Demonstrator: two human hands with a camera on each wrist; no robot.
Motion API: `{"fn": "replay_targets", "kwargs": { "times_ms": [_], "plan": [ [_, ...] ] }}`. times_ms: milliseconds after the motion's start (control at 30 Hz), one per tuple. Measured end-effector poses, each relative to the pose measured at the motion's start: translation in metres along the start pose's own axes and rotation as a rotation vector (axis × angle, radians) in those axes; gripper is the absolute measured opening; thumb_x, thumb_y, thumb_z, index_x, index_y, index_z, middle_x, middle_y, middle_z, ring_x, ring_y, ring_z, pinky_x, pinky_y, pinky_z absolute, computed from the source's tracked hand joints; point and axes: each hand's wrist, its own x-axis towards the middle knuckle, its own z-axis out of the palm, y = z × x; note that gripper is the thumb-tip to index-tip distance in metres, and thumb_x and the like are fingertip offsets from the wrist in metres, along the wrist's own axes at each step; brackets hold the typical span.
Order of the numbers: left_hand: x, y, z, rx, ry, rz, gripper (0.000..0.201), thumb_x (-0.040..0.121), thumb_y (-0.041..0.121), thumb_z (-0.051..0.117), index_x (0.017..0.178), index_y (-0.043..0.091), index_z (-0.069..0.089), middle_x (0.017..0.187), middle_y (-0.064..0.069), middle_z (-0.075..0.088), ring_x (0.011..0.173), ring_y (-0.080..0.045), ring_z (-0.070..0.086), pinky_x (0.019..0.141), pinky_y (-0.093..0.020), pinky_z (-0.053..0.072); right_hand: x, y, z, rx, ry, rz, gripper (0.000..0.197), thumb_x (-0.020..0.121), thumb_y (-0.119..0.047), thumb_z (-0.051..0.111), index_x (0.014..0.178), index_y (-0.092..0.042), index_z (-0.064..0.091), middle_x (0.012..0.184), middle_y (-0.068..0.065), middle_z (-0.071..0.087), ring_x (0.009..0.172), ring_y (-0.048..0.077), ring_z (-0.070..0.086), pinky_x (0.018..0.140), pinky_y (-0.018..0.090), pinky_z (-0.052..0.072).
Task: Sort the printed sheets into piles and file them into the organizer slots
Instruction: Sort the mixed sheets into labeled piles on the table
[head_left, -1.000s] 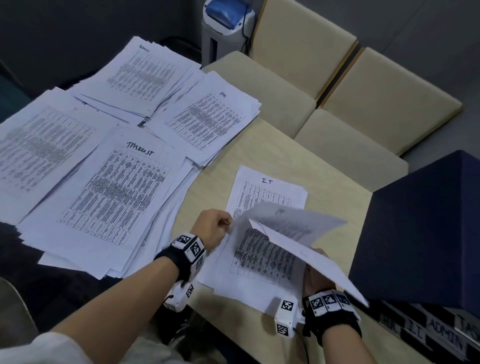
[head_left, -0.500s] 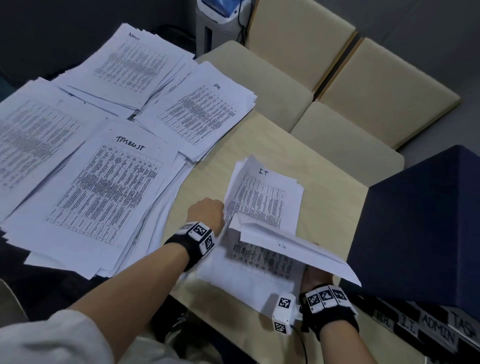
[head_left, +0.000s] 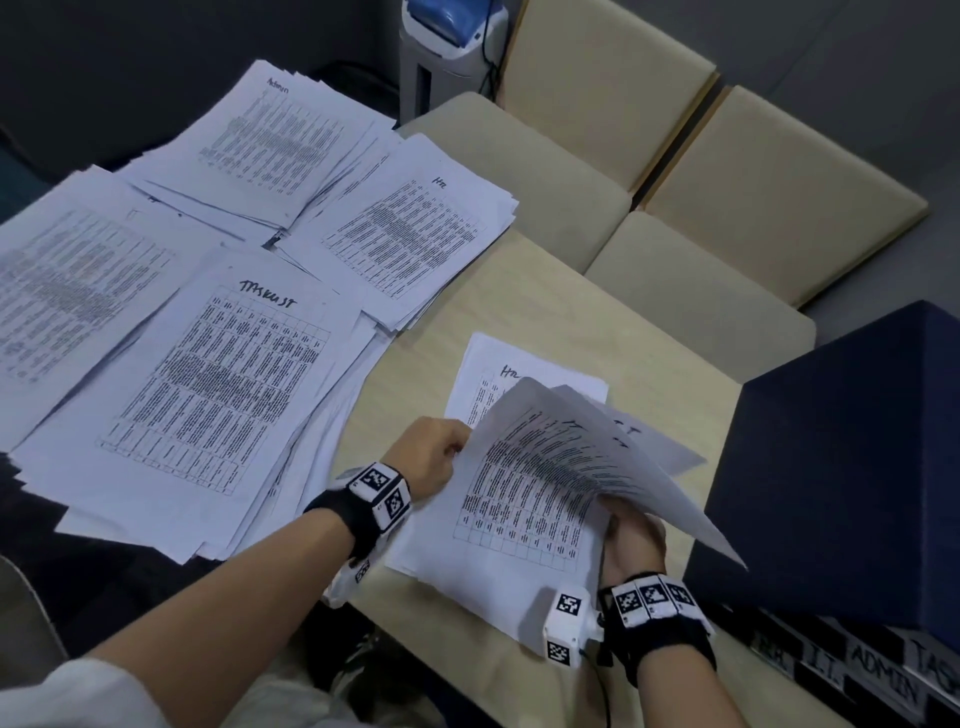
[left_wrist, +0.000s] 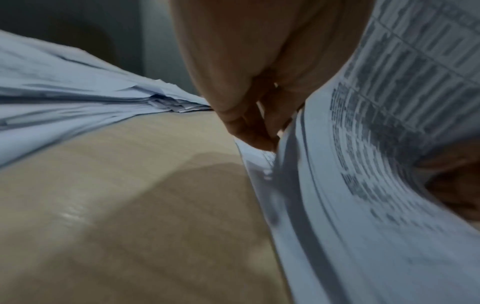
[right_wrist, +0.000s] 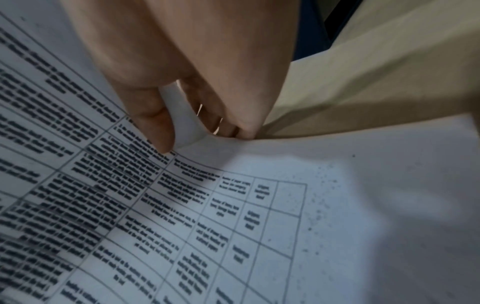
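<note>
A small stack of printed sheets (head_left: 524, 499) lies on the wooden table (head_left: 498, 306) in front of me, partly lifted and fanned. My left hand (head_left: 441, 457) pinches the left edge of a raised sheet (left_wrist: 389, 144); its fingertips (left_wrist: 257, 139) curl at the paper's edge. My right hand (head_left: 631, 535) grips the right edge of the lifted sheets, thumb (right_wrist: 153, 123) on top and a curled corner (right_wrist: 182, 123) between the fingers. A sheet headed "HR" (head_left: 511, 371) lies flat beneath. The dark blue organizer (head_left: 841, 467) stands at the right, with labelled slots (head_left: 883, 670) below.
Large sorted piles cover the table's left: "Admin" (head_left: 291, 145) at the back, "HR" (head_left: 415, 234) beside it, "Tasklist" (head_left: 208, 389) in front, another (head_left: 67, 291) at far left. Beige chairs (head_left: 675, 171) stand behind the table. A white and blue machine (head_left: 447, 41) sits on the floor.
The "IT" sheet that lay on top is gone, and an "HR" sheet shows beneath. Both hands have raised the sheets higher and fanned them apart.
</note>
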Motion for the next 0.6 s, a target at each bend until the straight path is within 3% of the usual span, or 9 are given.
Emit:
{"fn": "replay_targets", "kwargs": {
  "times_ms": [67, 167, 233, 333, 400, 500, 533, 567, 600],
  "plan": [
    [-0.001, 0.002, 0.006, 0.156, 0.094, -0.112, 0.023, 0.09, 0.008, 0.055, 0.11, 0.013, 0.065, 0.108, -0.004, 0.063, 0.093, -0.024, 0.06, 0.078, -0.036, 0.051, -0.007, -0.003, 0.0, -0.005, 0.003, 0.033, 0.018, 0.073, -0.003, 0.069, 0.09, -0.011, 0.07, 0.083, 0.004, 0.069, 0.082, 0.026, 0.061, 0.081, 0.042, 0.048],
    [-0.001, 0.004, 0.012, 0.338, 0.099, -0.404, 0.044, 0.09, 0.038, 0.065, 0.118, 0.007, 0.048, 0.115, -0.008, 0.051, 0.101, -0.027, 0.054, 0.073, -0.033, 0.043, -0.005, -0.001, -0.005, -0.021, 0.088, 0.03, 0.016, 0.074, 0.0, 0.062, 0.073, -0.015, 0.059, 0.076, 0.002, 0.053, 0.075, 0.022, 0.046, 0.076, 0.038, 0.037],
    [0.003, 0.005, 0.013, 0.315, 0.073, -0.466, 0.043, 0.089, 0.037, 0.066, 0.112, 0.005, 0.049, 0.113, -0.01, 0.054, 0.1, -0.029, 0.056, 0.072, -0.033, 0.04, -0.003, 0.002, -0.007, -0.012, 0.103, 0.023, 0.019, 0.073, -0.002, 0.062, 0.083, -0.016, 0.053, 0.082, 0.004, 0.05, 0.081, 0.022, 0.045, 0.078, 0.038, 0.038],
    [0.009, 0.005, 0.01, 0.233, 0.066, -0.472, 0.023, 0.091, 0.027, 0.063, 0.099, 0.006, 0.058, 0.101, -0.011, 0.064, 0.088, -0.03, 0.06, 0.067, -0.032, 0.044, -0.003, 0.007, -0.009, 0.022, 0.103, 0.042, 0.052, 0.064, -0.014, 0.066, 0.111, -0.03, 0.052, 0.108, 0.008, 0.059, 0.102, 0.027, 0.055, 0.097, 0.046, 0.046],
    [0.009, 0.005, 0.005, 0.219, 0.082, -0.477, 0.019, 0.09, 0.024, 0.063, 0.098, 0.007, 0.06, 0.099, -0.011, 0.065, 0.087, -0.029, 0.06, 0.068, -0.032, 0.047, -0.008, 0.005, -0.008, 0.032, 0.063, 0.03, 0.051, 0.06, -0.018, 0.067, 0.105, -0.038, 0.055, 0.115, 0.005, 0.058, 0.106, 0.026, 0.054, 0.103, 0.046, 0.043],
    [0.007, 0.007, -0.003, 0.268, 0.175, -0.39, 0.029, 0.086, 0.013, 0.058, 0.115, 0.009, 0.056, 0.114, -0.009, 0.06, 0.1, -0.028, 0.057, 0.084, -0.038, 0.049, -0.02, -0.013, -0.002, 0.044, -0.032, -0.028, 0.015, 0.075, -0.006, 0.064, 0.089, -0.008, 0.058, 0.098, -0.001, 0.054, 0.092, 0.014, 0.037, 0.085, 0.032, 0.038],
    [0.007, 0.008, -0.007, 0.228, 0.194, -0.343, 0.036, 0.084, 0.008, 0.055, 0.12, 0.01, 0.056, 0.118, -0.007, 0.059, 0.105, -0.026, 0.056, 0.09, -0.039, 0.048, -0.024, -0.021, 0.001, 0.042, -0.048, -0.058, 0.025, 0.078, -0.006, 0.063, 0.097, 0.008, 0.054, 0.1, -0.002, 0.053, 0.095, 0.01, 0.031, 0.084, 0.031, 0.038],
    [0.007, 0.014, -0.013, 0.123, 0.196, -0.29, 0.04, 0.082, 0.004, 0.054, 0.121, 0.012, 0.057, 0.12, -0.004, 0.06, 0.106, -0.024, 0.057, 0.093, -0.038, 0.048, -0.027, -0.028, 0.005, 0.05, -0.049, -0.096, 0.041, 0.077, -0.011, 0.066, 0.104, 0.015, 0.05, 0.097, -0.003, 0.055, 0.124, 0.032, 0.041, 0.083, 0.031, 0.038],
    [0.007, 0.02, -0.019, -0.002, 0.17, -0.24, 0.04, 0.082, 0.001, 0.053, 0.119, 0.013, 0.059, 0.115, -0.003, 0.062, 0.103, -0.021, 0.058, 0.093, -0.035, 0.048, -0.034, -0.039, 0.01, 0.07, -0.079, -0.122, 0.043, 0.075, -0.014, 0.068, 0.106, 0.012, 0.053, 0.085, -0.004, 0.052, 0.082, 0.026, 0.051, 0.08, 0.031, 0.038]
  ]
}}
